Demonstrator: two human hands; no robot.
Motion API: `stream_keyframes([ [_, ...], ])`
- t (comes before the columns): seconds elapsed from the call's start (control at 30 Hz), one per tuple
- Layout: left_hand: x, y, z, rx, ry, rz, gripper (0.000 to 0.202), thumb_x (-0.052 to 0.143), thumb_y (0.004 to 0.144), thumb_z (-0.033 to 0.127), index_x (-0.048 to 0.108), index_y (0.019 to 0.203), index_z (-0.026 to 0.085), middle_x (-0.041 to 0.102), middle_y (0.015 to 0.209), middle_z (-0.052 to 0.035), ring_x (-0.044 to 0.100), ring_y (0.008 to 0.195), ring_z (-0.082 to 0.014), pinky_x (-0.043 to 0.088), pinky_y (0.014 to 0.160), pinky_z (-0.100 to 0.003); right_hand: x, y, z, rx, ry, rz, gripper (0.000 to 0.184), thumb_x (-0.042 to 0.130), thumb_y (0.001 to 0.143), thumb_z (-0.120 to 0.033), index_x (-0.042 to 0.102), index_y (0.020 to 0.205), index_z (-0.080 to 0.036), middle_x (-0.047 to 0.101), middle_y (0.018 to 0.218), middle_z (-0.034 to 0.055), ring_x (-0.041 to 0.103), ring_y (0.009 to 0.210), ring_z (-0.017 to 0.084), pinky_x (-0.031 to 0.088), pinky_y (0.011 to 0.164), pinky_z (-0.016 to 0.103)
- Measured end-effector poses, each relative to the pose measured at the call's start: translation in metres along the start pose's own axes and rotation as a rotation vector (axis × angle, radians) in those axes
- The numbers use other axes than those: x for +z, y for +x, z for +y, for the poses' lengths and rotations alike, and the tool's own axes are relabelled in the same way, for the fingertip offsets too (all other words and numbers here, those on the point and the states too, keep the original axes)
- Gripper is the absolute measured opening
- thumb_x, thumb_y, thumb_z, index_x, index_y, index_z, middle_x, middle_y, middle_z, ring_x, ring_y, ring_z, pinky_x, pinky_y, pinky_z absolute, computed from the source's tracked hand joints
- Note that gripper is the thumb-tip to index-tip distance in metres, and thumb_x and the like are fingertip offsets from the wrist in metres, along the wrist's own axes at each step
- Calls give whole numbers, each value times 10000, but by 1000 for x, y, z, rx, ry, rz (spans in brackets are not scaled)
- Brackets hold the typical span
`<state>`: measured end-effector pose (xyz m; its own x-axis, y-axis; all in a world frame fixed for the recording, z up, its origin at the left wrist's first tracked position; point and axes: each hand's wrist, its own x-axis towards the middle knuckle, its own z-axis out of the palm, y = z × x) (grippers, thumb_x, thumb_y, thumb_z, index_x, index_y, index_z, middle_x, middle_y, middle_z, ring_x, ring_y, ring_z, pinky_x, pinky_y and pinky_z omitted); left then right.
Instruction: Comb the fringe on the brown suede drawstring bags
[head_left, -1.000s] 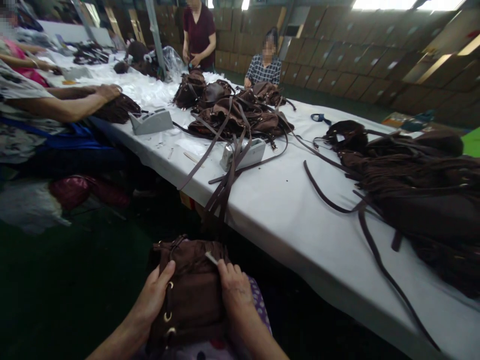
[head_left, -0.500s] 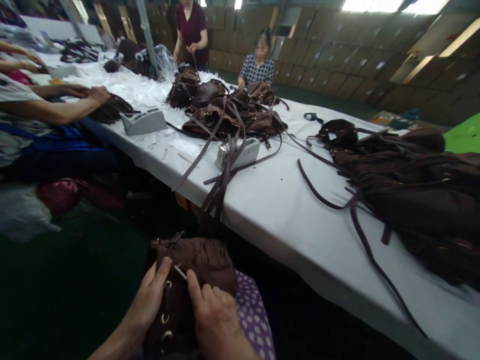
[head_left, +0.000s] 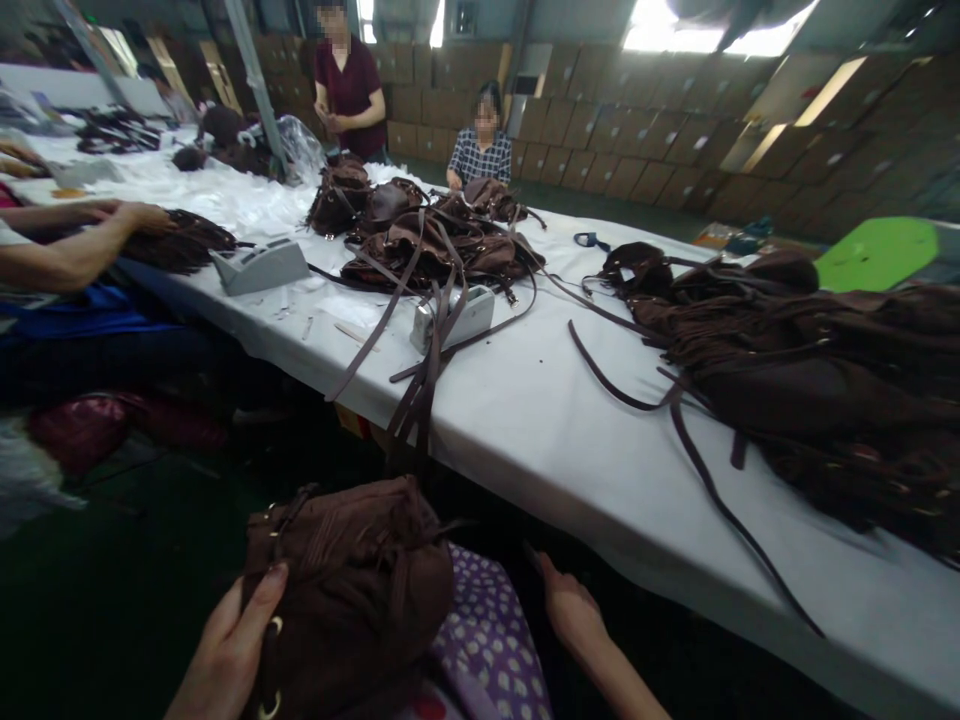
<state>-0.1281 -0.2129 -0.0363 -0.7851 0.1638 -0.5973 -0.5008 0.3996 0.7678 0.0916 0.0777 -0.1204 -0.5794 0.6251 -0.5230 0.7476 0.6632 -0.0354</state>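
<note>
A brown suede bag point(head_left: 352, 590) with fringe and metal eyelets rests on my lap, over purple dotted cloth point(head_left: 487, 650). My left hand point(head_left: 232, 645) grips the bag's left side, thumb pressed against the eyelet strip. My right hand point(head_left: 571, 612) hangs off the bag to the right, near the edge of the white table point(head_left: 555, 420). Its fingers point up toward the table; they are partly in shadow and I see nothing in them.
Piles of brown bags point(head_left: 810, 370) and loose straps point(head_left: 420, 380) cover the table, with two grey tape dispensers point(head_left: 259, 265) among them. A person's arms point(head_left: 75, 250) work at the left. Two more people point(head_left: 480, 150) are at the far side. Cardboard boxes line the back wall.
My right hand has left the bag and moved right toward the table edge. The small white piece it pinched is gone from view. The bag now sits more to the left.
</note>
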Motion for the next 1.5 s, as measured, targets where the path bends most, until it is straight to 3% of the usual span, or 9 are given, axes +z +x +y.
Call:
stream_keyframes([
  [0.13, 13, -6, 5, 9, 11, -56, 494, 557, 799, 562, 558, 1204, 280, 590, 1281, -21, 484, 1243, -248, 321, 1092, -402, -15, -42, -57, -268, 293, 257, 627, 286, 887, -71, 137, 1490, -159, 709, 818, 67, 680, 713, 171, 492, 637, 240],
  [0.3, 20, -13, 4, 81, 59, -45, 508, 581, 784, 547, 588, 1162, 207, 628, 1223, -75, 486, 1241, -292, 343, 1079, -436, -16, -69, -143, -747, 67, 464, 770, 513, 776, -107, 203, 1477, -177, 672, 776, 68, 631, 592, 215, 484, 521, 292],
  [0.5, 11, -22, -5, 133, 139, 102, 503, 604, 757, 559, 624, 1102, 193, 624, 1212, -106, 444, 1273, -324, 255, 1120, -474, -2, -18, -81, -359, -147, 234, 694, 437, 780, 12, 363, 1417, -252, 686, 828, 105, 682, 704, 231, 491, 583, 290],
  [0.67, 21, -22, -16, 114, 101, -37, 500, 540, 792, 588, 607, 1094, 196, 625, 1198, -89, 485, 1232, -272, 285, 1104, -399, -8, -6, -50, -155, -79, 206, 732, 404, 804, 3, 269, 1461, -290, 697, 883, 116, 692, 774, 257, 490, 657, 330],
  [0.83, 20, -11, -20, 116, 76, -90, 553, 517, 795, 620, 593, 1123, 181, 598, 1249, -95, 450, 1268, -262, 291, 1096, -353, -6, -8, -43, -141, 722, 80, 427, 354, 937, -302, 479, 1344, -274, 645, 682, 27, 634, 597, 181, 465, 571, 268],
  [1.03, 21, -16, -15, 103, 112, -70, 609, 486, 815, 634, 536, 1239, 200, 538, 1339, -98, 391, 1320, -254, 227, 1129, -378, -19, -47, -82, -270, 1649, -162, 681, 494, 849, -557, 376, 1396, -168, 513, 526, -59, 425, 365, 91, 364, 380, 192],
  [1.27, 15, -20, 2, 118, -15, 26, 535, 536, 808, 589, 599, 1163, 194, 635, 1211, -86, 513, 1214, -291, 339, 1079, -437, -19, -80, -145, -677, 792, 496, 496, 335, 926, -200, 380, 1419, -218, 673, 794, 56, 649, 695, 176, 531, 673, 279],
  [1.37, 0, -14, 10, 124, -13, 138, 506, 558, 795, 571, 626, 1110, 182, 665, 1142, -85, 522, 1199, -310, 337, 1077, -459, -14, -51, -93, -391, 303, 552, 595, 323, 863, -65, 346, 1440, -207, 670, 784, 87, 662, 711, 215, 526, 677, 325],
  [1.5, -16, -9, 14, 111, 0, 135, 540, 556, 785, 590, 609, 1144, 190, 644, 1168, -89, 489, 1230, -313, 318, 1088, -461, -5, -14, 6, 169, 93, 235, 623, 335, 823, -4, 378, 1423, -164, 699, 896, 164, 690, 818, 276, 510, 728, 378],
])
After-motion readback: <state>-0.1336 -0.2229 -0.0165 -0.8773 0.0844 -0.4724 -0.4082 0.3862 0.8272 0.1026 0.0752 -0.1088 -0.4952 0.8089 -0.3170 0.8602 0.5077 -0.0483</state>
